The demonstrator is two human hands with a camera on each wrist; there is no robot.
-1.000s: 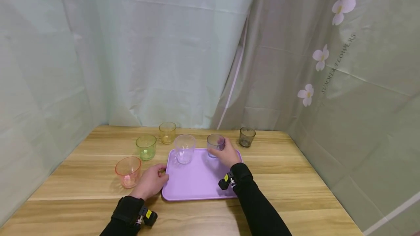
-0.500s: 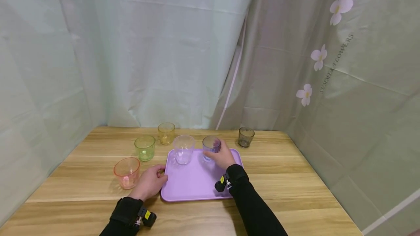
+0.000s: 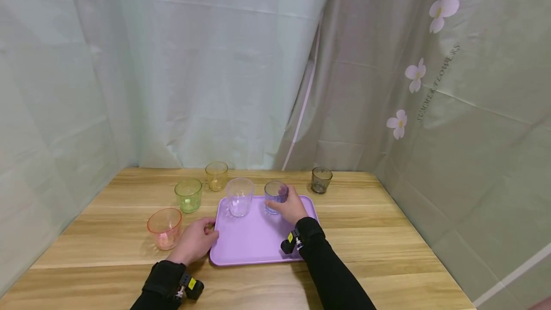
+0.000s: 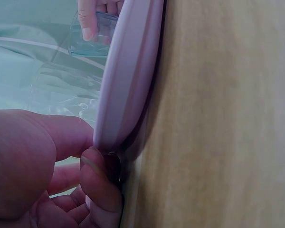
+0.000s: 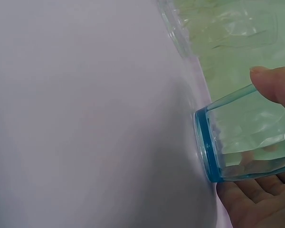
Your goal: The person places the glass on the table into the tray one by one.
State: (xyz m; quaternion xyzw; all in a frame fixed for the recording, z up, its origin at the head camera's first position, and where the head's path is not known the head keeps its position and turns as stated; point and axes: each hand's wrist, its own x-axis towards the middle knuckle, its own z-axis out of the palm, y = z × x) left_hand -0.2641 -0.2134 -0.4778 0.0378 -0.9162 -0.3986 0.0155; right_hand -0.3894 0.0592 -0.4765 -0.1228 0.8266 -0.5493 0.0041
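A lilac tray [image 3: 254,243] lies on the wooden table. Its left edge is pinched between the thumb and finger of my left hand [image 3: 195,241], as the left wrist view shows at the rim [image 4: 109,95]. Toward the tray's back right, my right hand [image 3: 292,206] grips a clear bluish glass cup [image 3: 273,196], thumb on one side and fingers on the other. In the right wrist view the cup's blue base [image 5: 208,145] is right at the tray surface. A larger colourless glass cup [image 3: 239,200] stands upright at the tray's back left.
Left of the tray stand an orange-pink cup [image 3: 165,233], a green cup [image 3: 189,201] and an amber cup [image 3: 216,178]. A dark grey cup [image 3: 321,182] stands behind the tray to the right. Pale curtains [image 3: 215,71] hang around the table [image 3: 370,252].
My right hand has brought the bluish cup leftward and slightly toward me over the tray, nearer the colourless cup. My left hand keeps its hold on the tray edge.
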